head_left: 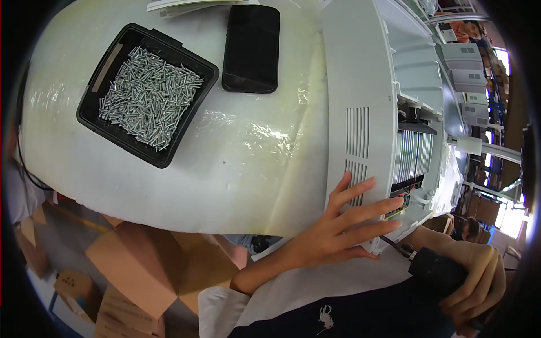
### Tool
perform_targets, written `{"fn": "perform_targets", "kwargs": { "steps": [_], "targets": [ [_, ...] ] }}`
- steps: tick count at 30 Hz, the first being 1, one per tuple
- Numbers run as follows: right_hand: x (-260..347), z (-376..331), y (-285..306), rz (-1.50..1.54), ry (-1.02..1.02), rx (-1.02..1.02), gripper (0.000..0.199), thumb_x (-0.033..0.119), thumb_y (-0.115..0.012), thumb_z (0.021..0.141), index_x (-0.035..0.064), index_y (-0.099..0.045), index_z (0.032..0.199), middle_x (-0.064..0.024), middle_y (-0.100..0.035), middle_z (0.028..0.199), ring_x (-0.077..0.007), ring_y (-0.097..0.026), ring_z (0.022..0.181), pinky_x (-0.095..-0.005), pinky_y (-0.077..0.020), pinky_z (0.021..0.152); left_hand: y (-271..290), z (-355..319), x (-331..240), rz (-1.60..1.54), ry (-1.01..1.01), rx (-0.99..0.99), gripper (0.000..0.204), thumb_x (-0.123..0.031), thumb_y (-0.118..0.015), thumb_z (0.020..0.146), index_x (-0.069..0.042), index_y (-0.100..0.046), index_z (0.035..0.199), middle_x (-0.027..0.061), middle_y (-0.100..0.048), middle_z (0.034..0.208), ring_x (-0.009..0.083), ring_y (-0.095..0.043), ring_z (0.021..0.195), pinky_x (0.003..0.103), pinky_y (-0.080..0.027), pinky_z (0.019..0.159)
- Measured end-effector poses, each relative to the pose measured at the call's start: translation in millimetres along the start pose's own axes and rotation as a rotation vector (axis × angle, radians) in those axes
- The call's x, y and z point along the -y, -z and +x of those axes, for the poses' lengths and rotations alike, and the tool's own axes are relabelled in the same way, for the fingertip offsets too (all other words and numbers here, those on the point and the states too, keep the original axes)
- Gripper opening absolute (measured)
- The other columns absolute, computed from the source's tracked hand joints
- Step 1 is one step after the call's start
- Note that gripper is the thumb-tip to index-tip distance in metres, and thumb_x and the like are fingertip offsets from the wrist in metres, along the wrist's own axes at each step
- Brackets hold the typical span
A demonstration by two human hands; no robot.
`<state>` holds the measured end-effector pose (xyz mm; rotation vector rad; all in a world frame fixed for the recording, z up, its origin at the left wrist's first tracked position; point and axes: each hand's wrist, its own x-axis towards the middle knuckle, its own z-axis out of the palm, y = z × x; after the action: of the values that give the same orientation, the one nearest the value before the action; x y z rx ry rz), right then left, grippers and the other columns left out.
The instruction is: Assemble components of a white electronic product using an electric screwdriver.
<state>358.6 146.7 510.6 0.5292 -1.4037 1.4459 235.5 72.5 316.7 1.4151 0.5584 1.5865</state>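
A white appliance housing with vent slots stands at the right, its open side showing metal fins, wires and a small circuit board. My left hand rests with spread fingers on the housing's near end, over the lower vent slots. My right hand is wrapped round a black electric screwdriver. Its thin shaft points up and left to the near corner of the housing; whether the tip touches a screw cannot be made out.
On the white-covered table are a black bin full of silver screws and a black smartphone. Cardboard boxes stand below at the left. More white housings are stacked at the far right, beyond a metal rail.
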Motion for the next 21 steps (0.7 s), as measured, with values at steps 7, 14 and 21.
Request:
{"fn": "perform_targets", "kwargs": {
  "steps": [7, 14, 21],
  "targets": [
    [-5.4, -1.3, -0.9, -0.078, -0.014, 0.023, 0.021, -0.001, -0.081, 0.078, -0.0015, -0.062, 0.070, -0.0136, -0.063, 0.064, -0.0229, -0.064, 0.046, -0.0315, -0.0579, 0.039, -1.0, -1.2, -0.5, -0.060, 0.016, -0.003, 0.082, -0.029, -0.083, 0.064, -0.022, -0.057, 0.142, 0.0034, -0.046, 0.154, 0.0345, -0.027, 0.149, 0.061, -0.015, 0.121],
    [-8.6, -5.8, -0.1, -0.109, -0.036, -0.014, 0.024, 0.004, -0.083, 0.078, 0.0005, -0.060, 0.072, -0.0130, -0.063, 0.061, -0.0225, -0.063, 0.043, -0.0309, -0.0568, 0.037, -1.5, 0.2, 0.1, 0.030, -0.015, -0.002, 0.062, -0.043, -0.074, 0.075, -0.014, -0.068, 0.129, 0.0081, -0.054, 0.146, 0.0381, -0.031, 0.145, 0.059, -0.016, 0.122],
    [-12.9, -10.3, 1.0, -0.123, -0.039, -0.025, 0.028, 0.009, -0.085, 0.078, 0.0024, -0.058, 0.075, -0.0124, -0.063, 0.059, -0.0221, -0.062, 0.041, -0.0303, -0.0558, 0.035, 2.9, -0.9, 2.4, 0.048, -0.015, 0.034, 0.061, -0.043, -0.076, 0.075, -0.014, -0.068, 0.129, 0.0092, -0.051, 0.149, 0.0382, -0.029, 0.146, 0.059, -0.015, 0.122]
  ]
}}
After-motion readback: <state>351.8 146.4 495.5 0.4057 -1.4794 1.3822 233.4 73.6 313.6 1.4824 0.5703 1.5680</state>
